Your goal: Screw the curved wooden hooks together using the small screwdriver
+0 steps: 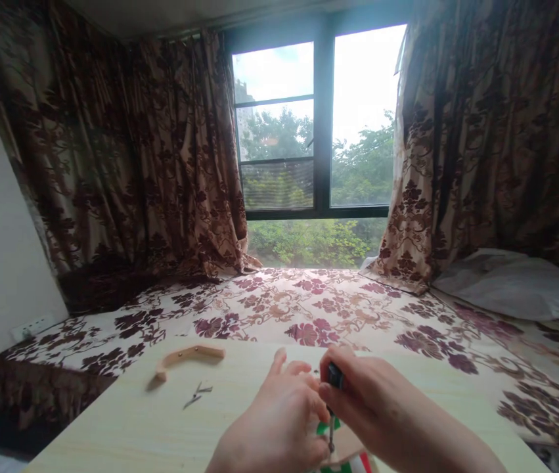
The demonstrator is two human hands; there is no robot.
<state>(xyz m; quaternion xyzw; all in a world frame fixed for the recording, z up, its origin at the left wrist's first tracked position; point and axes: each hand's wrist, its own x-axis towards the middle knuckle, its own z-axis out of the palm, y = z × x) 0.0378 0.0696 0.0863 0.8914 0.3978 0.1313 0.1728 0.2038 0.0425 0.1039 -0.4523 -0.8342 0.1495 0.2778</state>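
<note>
My right hand is closed around the black handle of a screwdriver. Its metal shaft points down, with the tip at a light wooden piece near the bottom edge. Green and red parts show around and under that piece. Beside the shaft, my left hand rests against the same piece, thumb near the tip and fingers bent, the upper ones a little apart. My hands hide much of the piece and whatever the tip touches.
A pale wooden tabletop carries a bent wooden part with small holes and several loose screws at left. Behind lies a flowered cover. A white plastic bag sits at right, below the curtain.
</note>
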